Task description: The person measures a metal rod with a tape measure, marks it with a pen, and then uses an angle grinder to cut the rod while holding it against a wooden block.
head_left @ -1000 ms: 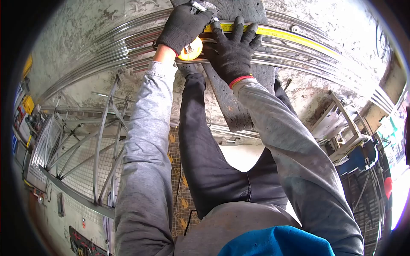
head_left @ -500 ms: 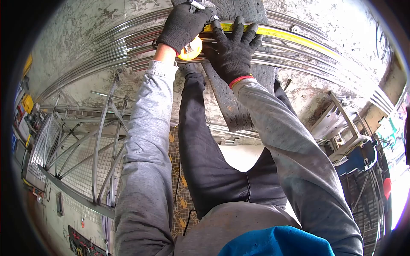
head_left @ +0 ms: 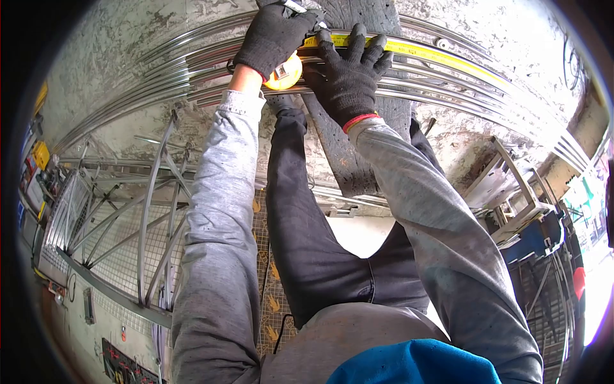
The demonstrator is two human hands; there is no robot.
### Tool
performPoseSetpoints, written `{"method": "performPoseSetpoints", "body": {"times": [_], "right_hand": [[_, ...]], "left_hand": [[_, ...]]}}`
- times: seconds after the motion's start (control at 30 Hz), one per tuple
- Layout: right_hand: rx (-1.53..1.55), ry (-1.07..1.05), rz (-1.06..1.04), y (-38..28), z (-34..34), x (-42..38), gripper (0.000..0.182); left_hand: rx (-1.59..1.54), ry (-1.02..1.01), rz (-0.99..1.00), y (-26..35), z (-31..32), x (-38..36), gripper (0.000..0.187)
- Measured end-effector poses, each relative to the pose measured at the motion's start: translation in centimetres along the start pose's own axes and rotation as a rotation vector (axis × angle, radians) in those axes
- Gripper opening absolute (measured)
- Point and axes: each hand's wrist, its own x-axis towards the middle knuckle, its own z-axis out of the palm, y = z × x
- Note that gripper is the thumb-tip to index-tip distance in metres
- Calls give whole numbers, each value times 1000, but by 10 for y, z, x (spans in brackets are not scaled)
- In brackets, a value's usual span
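My left hand (head_left: 274, 40), in a dark knit glove, is closed around a white marker pen (head_left: 295, 6) whose tip end points toward the metal tubes (head_left: 448, 68). Just below that hand sits an orange tape measure case (head_left: 286, 74), partly covered by the glove. Its yellow blade (head_left: 441, 54) runs out to the right along the tubes. My right hand (head_left: 347, 78), also gloved, lies with fingers spread over the blade and tubes, pressing from above. A dark, worn wooden board (head_left: 348, 160) lies beneath the tubes.
Welded metal frames (head_left: 144, 243) stand at the left over a mesh panel. A metal stand with a blue part (head_left: 534, 233) is at the right. My legs (head_left: 300, 211) straddle the space below the tubes, one foot near the board. A small round piece (head_left: 442, 43) lies beyond the blade.
My left hand and the tape case have shifted very slightly left. My right hand stays in place on the blade.
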Motion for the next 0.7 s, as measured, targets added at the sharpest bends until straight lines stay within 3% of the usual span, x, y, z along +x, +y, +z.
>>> {"method": "performPoseSetpoints", "body": {"times": [0.7], "right_hand": [[40,5,17,2,1,-1,75]], "left_hand": [[48,29,-32,7,3,0,22]]}}
